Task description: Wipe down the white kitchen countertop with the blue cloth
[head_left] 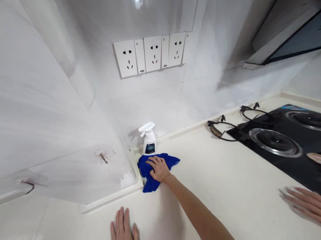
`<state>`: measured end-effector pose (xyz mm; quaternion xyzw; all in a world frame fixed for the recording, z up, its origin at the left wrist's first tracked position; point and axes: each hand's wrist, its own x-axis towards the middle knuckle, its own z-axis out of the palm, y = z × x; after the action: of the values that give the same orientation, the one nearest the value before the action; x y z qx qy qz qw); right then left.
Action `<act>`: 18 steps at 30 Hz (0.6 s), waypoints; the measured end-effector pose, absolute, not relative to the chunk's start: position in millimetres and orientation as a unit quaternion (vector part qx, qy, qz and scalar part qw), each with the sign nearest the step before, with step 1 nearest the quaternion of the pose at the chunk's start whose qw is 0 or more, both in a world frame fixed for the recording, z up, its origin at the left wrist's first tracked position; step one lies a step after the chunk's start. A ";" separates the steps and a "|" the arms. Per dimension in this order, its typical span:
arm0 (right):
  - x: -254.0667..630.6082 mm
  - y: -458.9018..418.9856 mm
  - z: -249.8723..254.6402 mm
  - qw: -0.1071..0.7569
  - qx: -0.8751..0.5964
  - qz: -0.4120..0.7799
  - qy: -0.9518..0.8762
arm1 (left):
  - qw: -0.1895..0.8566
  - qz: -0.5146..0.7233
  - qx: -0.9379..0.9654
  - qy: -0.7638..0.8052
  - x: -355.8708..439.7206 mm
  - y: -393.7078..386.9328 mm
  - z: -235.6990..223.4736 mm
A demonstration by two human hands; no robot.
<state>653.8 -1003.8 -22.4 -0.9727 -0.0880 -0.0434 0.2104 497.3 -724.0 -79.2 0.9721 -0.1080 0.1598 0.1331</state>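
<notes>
On the pale countertop [222,181], a crumpled blue cloth [151,184] lies in the corner by a wall ledge. My right hand [160,169] presses down on the cloth, its fingers bent over the fabric and holding it against the counter. Right behind the cloth stands a white spray bottle [150,139] with a dark label, upright against the wall. Lower down, my left hand [123,232] rests flat on the counter with fingers extended and nothing in it. The lower part of that hand is cut off by the frame.
Another person's hand [307,204], slightly blurred, is over the counter at the right. Beyond it is a black gas hob [258,155]; two black ring-shaped stands [227,139] lie beside it. Wall sockets [153,56] are above the bottle. Short pipe ends [103,157] protrude from the left wall.
</notes>
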 end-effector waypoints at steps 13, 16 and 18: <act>615.3 -954.5 -11.5 0.172 -0.982 -0.011 -0.076 | 0.122 0.152 0.975 -0.105 498.7 -725.9 -70.6; 620.9 -955.4 -7.1 0.155 -0.985 -0.005 -0.081 | 0.120 0.142 0.977 -0.107 498.7 -725.2 -71.1; 632.4 -954.4 -4.6 0.148 -0.986 0.000 -0.081 | 0.120 0.137 0.978 -0.104 498.7 -724.4 -72.2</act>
<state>632.4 -954.4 -4.6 -0.9857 -0.0807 0.0001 0.1477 498.7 -724.4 -72.2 0.9777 -0.1043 0.1368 0.1204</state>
